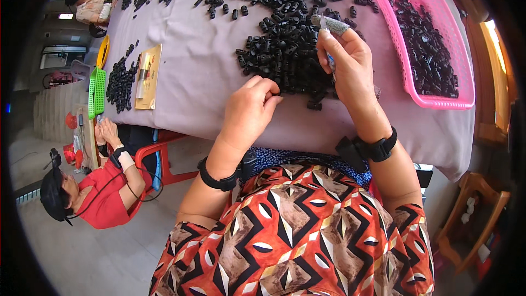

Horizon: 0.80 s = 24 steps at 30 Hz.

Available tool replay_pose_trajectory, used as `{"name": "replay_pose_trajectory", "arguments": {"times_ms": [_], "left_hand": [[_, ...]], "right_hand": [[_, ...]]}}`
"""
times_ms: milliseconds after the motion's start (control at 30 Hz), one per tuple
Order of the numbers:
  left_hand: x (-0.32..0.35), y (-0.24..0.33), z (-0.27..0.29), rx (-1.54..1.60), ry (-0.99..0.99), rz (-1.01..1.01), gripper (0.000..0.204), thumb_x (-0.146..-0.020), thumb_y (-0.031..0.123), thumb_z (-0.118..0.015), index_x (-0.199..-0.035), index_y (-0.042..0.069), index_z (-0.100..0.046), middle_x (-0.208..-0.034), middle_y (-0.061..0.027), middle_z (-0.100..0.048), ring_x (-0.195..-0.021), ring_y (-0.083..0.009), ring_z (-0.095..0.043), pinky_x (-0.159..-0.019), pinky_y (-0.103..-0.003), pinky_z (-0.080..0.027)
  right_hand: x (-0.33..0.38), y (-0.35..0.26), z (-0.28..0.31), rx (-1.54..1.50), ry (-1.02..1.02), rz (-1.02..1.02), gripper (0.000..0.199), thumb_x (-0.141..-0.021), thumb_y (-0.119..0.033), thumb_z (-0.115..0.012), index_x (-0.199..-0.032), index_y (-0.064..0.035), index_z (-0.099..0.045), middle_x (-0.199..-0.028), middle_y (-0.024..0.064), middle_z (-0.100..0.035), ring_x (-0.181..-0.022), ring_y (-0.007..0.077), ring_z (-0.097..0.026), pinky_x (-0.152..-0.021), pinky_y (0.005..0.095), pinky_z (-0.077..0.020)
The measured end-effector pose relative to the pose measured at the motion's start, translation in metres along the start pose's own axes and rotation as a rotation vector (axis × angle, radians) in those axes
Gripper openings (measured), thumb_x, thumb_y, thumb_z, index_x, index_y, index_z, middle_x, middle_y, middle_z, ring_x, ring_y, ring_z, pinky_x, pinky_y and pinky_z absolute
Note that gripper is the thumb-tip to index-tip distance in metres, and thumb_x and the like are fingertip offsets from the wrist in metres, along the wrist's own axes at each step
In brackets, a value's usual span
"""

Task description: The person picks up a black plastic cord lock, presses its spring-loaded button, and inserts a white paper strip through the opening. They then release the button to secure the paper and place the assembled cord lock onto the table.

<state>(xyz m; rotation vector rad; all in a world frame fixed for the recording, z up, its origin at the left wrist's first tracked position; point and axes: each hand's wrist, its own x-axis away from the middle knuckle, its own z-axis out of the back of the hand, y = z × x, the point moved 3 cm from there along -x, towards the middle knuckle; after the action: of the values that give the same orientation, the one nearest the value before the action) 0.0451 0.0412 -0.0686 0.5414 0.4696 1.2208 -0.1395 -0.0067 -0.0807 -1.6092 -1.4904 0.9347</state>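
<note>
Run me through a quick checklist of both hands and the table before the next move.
1. Right hand grip: cannot tell; a grey cloth-like piece shows at its fingertips, held or worn.
2. Left hand holding a part: cannot tell; its curled fingers hide what is between them.
3. Supply close by: ok; the pile of black parts lies right by both hands.
4. Pink basket upright on the table: ok; black parts lie in it.
5. All loose parts gathered together: not ok; several lie scattered.
6. Co-worker's hands clear of the person's: ok; they are well off to the left.
</note>
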Motion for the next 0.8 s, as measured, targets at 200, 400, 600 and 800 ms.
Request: {"name": "replay_pose_trajectory", "arguments": {"times_ms": [200, 400, 600, 800], "left_hand": [[-0.003, 0.005, 0.001, -0.182, 0.014, -0.017, 0.018, -0.073, 0.006, -0.069, -0.087, 0.006, -0.058, -0.083, -0.009, -0.058, -0.073, -0.028, -0.06, -0.061, -0.037, -0.048], [-0.003, 0.003, 0.001, -0.135, 0.043, -0.02, 0.02, -0.072, 0.002, -0.069, -0.09, 0.0, -0.06, -0.08, -0.0091, -0.055, -0.061, -0.0196, -0.054, -0.058, -0.03, -0.045], [-0.004, -0.008, 0.004, 0.028, -0.035, 0.031, 0.018, -0.077, 0.0, -0.065, -0.094, -0.001, -0.06, -0.08, -0.005, -0.056, -0.065, -0.0115, -0.054, -0.059, -0.026, -0.045], [0.01, -0.006, 0.017, 0.718, -0.086, 0.321, 0.012, -0.085, -0.001, -0.059, -0.097, -0.001, -0.06, -0.087, -0.0003, -0.059, -0.078, -0.0057, -0.055, -0.067, -0.019, -0.044]], "right_hand": [[0.002, -0.003, -0.003, 0.02, -0.05, 0.005, 0.022, -0.088, -0.017, -0.063, -0.103, -0.0007, -0.06, -0.077, -0.0021, -0.057, -0.061, 0.0028, -0.047, -0.053, 0.0176, -0.0372], [0.006, -0.003, -0.006, 0.065, -0.082, -0.012, 0.024, -0.088, -0.017, -0.064, -0.104, 0.0001, -0.061, -0.078, -0.0022, -0.058, -0.063, 0.0026, -0.046, -0.054, 0.0179, -0.0381], [0.008, -0.008, -0.007, 0.131, -0.119, -0.01, 0.025, -0.088, -0.017, -0.063, -0.106, 0.0, -0.06, -0.079, -0.0021, -0.059, -0.063, 0.0025, -0.046, -0.055, 0.0179, -0.0384], [0.028, -0.016, -0.012, 0.171, -0.244, -0.026, 0.026, -0.089, -0.014, -0.06, -0.112, 0.0004, -0.058, -0.086, -0.0008, -0.061, -0.071, 0.0027, -0.05, -0.061, 0.0176, -0.0417]]}}
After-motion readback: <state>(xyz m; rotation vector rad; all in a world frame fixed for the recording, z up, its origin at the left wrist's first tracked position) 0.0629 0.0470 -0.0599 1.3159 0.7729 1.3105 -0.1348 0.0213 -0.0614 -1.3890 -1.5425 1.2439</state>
